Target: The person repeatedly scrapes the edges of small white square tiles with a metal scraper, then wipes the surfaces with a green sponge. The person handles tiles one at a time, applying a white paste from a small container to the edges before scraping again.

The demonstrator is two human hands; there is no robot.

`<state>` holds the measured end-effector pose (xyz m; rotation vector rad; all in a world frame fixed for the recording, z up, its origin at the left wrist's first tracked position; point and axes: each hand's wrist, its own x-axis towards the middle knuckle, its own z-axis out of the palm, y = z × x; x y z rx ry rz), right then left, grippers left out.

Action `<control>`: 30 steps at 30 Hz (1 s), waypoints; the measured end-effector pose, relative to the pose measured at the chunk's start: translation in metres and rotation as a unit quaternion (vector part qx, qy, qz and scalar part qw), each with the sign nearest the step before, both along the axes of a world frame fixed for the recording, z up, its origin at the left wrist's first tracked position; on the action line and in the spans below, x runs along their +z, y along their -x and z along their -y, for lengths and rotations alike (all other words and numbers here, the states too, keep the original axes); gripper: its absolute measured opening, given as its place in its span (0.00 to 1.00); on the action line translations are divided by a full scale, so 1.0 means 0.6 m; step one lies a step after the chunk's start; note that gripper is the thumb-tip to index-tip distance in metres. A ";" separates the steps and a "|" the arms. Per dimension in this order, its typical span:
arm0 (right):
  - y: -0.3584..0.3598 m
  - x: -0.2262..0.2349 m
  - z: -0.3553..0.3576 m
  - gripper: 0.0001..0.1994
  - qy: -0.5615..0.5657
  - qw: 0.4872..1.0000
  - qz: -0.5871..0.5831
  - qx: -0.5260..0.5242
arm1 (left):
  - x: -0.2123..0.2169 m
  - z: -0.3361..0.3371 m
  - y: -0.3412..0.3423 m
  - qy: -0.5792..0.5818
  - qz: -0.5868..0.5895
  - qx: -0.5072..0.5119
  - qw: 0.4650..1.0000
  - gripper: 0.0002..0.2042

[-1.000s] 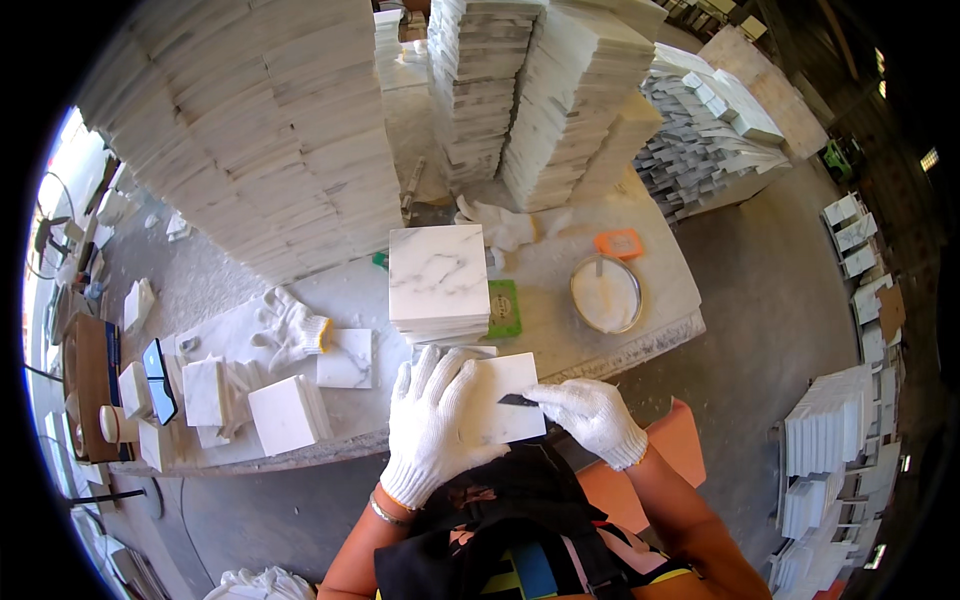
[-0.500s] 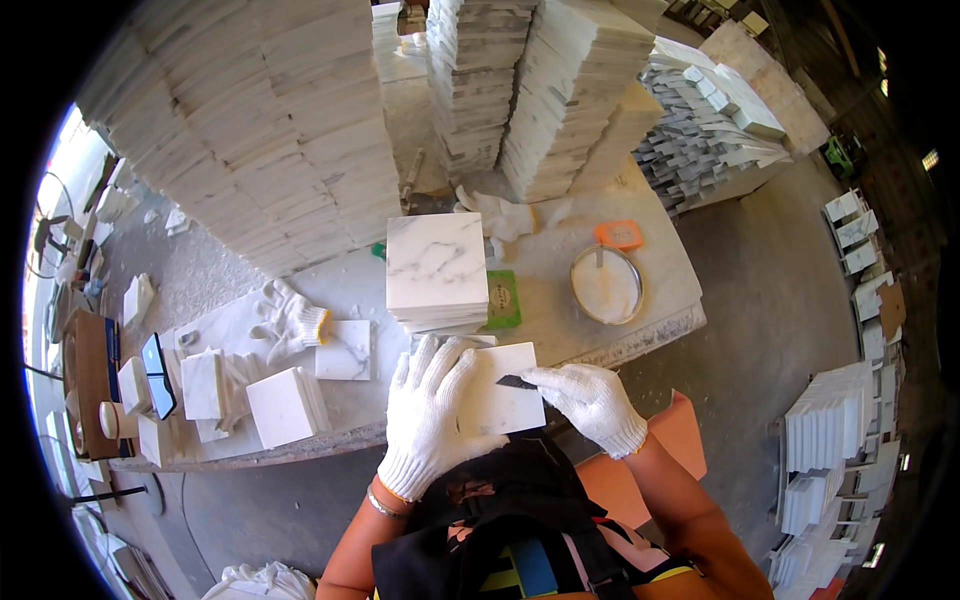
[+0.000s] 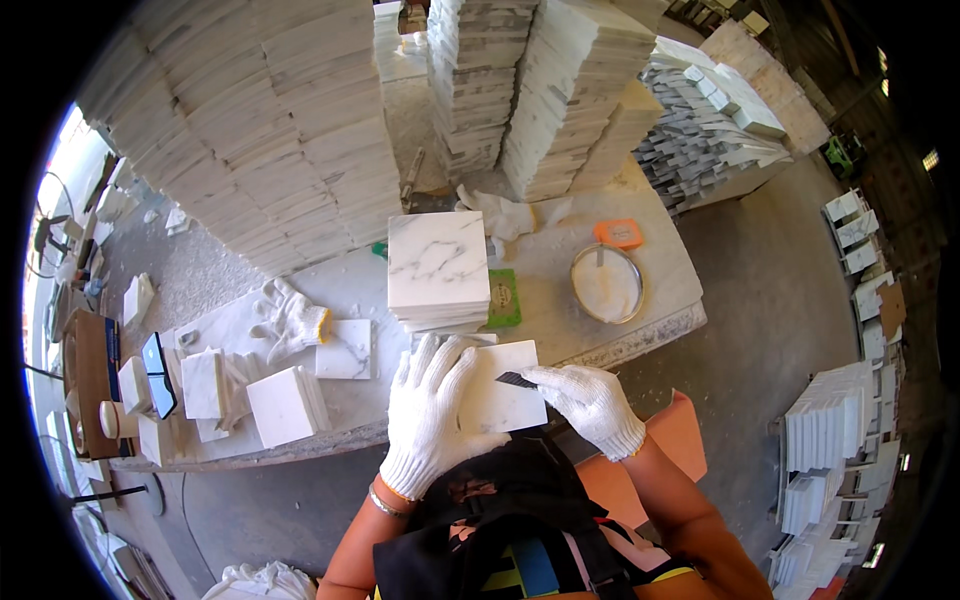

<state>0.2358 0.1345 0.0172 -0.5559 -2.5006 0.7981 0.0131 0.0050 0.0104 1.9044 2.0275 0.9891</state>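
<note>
At the table's near edge, a square white marble tile (image 3: pixel 500 405) lies in front of me. My left hand (image 3: pixel 432 405), in a white knitted glove, spans its left side, fingers stretched toward the far edge and thumb along the near edge. My right hand (image 3: pixel 590 400), gloved the same way, pinches a small dark flat blade (image 3: pixel 515 379) against the tile's upper face, near its right side. The glove hides the rest of the blade. Just beyond stands a neat stack of grey-veined marble tiles (image 3: pixel 438 262).
Right of the stack are a green pad (image 3: pixel 504 298), a round tin of whitish paste (image 3: pixel 606 285) and an orange block (image 3: pixel 618 234). Empty gloves (image 3: pixel 290 318), loose tiles (image 3: pixel 285 405) and a phone (image 3: pixel 157 375) lie left. Tall tile stacks (image 3: pixel 240 130) rise behind.
The dark blade has tilted slightly on the tile, and faint stripes now show on it. Both hands stay almost in place.
</note>
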 end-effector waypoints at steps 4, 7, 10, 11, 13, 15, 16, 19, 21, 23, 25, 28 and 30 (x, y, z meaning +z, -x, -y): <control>-0.019 -0.004 0.026 0.18 0.068 0.996 0.051 -0.011 | 0.000 0.004 0.001 -0.005 0.002 0.002 1.000 0.47; -0.019 -0.003 0.033 0.19 0.080 0.996 0.029 -0.018 | 0.002 0.005 0.001 0.000 0.014 -0.003 1.000 0.47; -0.019 -0.002 0.038 0.20 0.037 0.999 0.004 -0.023 | 0.002 0.004 -0.001 -0.005 0.017 -0.004 1.000 0.47; -0.026 -0.003 0.045 0.20 0.062 0.998 0.029 -0.016 | 0.002 0.003 -0.001 -0.008 0.017 -0.004 1.000 0.46; -0.047 -0.006 0.060 0.20 0.110 0.991 0.080 0.007 | 0.004 0.002 0.002 -0.011 0.026 -0.003 1.000 0.45; -0.052 0.007 0.061 0.19 0.133 0.989 0.071 0.001 | 0.003 0.002 0.003 -0.013 0.029 -0.001 1.000 0.45; -0.050 0.014 0.059 0.18 0.146 0.988 0.043 -0.009 | 0.000 0.001 0.003 -0.013 0.027 0.001 1.000 0.45; -0.056 0.027 0.049 0.17 0.292 0.951 -0.022 -0.096 | 0.009 -0.001 0.005 0.003 0.036 -0.007 0.999 0.45; -0.053 0.021 0.026 0.16 0.309 0.942 -0.033 -0.126 | 0.013 -0.002 0.006 0.006 0.037 -0.008 0.999 0.45; -0.041 0.028 0.017 0.18 0.297 0.947 -0.030 -0.119 | 0.010 0.004 0.005 -0.003 0.030 0.000 1.000 0.44; -0.031 0.023 0.015 0.19 0.308 0.945 -0.037 -0.101 | 0.001 0.018 0.003 -0.003 0.010 0.023 1.000 0.45; -0.008 0.025 0.004 0.20 0.283 0.957 0.025 -0.066 | -0.016 0.032 0.011 0.009 -0.003 0.042 0.999 0.47; 0.009 0.015 -0.006 0.20 0.220 0.975 0.026 -0.027 | -0.018 0.037 0.014 0.026 -0.003 0.044 0.999 0.48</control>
